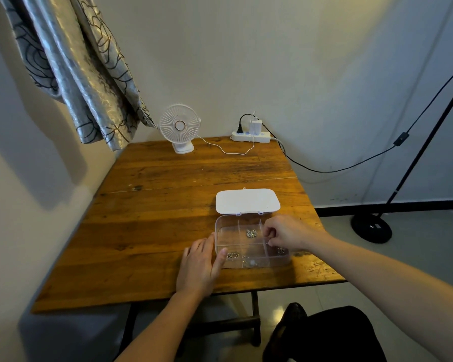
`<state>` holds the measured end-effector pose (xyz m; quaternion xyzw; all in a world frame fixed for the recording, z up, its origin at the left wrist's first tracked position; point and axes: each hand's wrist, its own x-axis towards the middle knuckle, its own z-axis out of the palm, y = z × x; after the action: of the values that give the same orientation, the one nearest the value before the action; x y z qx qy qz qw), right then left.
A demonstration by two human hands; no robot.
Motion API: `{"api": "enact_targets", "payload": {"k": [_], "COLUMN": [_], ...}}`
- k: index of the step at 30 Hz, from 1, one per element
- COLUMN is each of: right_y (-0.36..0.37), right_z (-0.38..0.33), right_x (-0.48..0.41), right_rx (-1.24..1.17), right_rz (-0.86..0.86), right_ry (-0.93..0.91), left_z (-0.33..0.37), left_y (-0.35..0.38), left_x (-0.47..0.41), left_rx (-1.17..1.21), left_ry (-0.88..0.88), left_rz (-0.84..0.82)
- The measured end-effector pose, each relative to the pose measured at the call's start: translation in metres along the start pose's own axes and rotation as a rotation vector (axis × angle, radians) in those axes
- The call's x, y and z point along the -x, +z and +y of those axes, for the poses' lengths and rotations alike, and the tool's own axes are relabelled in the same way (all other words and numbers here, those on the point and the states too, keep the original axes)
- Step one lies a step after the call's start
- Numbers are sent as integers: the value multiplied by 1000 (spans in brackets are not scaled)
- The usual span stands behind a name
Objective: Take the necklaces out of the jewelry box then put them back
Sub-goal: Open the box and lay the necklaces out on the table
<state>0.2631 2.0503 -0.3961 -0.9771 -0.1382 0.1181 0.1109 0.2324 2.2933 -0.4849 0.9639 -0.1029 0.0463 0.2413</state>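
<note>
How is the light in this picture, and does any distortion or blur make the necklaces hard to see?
Head view: warm, dim light; head view: the wide lens splays the table and leans the wall lines near the edges; head view: the necklaces in the clear jewelry box look tiny and soft, no links readable; head view: slight glare on the floor.

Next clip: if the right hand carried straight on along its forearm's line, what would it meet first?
Probably the thin clear divider beside the knuckles of the right hand, inside the open clear plastic jewelry box, then the small silver necklace heap beyond. Depth is unclear; it might pass above the divider.
</note>
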Motion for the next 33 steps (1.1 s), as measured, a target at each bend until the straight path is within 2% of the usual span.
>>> {"api": "enact_targets", "payload": {"k": [4,8,13,17,21,29,33], "right_y": [-1,-9,-49,-83,-101,-108,-102], "right_z": [3,0,-18,-52,-86,-154,-177], "right_x": [-1,5,12,19,25,16,-1], "right_rx": [-30,-95,-408,-681,-862,-1141,-1197], "right_rz": [-9,117,264,252,217,70,35], "right_ry": [-5,-14,-40,-96,-143,-214,-189], "left_z": [1,2,7,11,4,5,12], "left_y": [-1,-2,-8,-27,-66,-125,-134], "left_x": [1,1,1,3,15,26,27], "left_rx": [0,-9,23,224,540,919,1159], "left_ry": [2,-2,-31,-135,-220,-454,-539], "left_rz": [2,6,-37,-116,-15,97,-5]}}
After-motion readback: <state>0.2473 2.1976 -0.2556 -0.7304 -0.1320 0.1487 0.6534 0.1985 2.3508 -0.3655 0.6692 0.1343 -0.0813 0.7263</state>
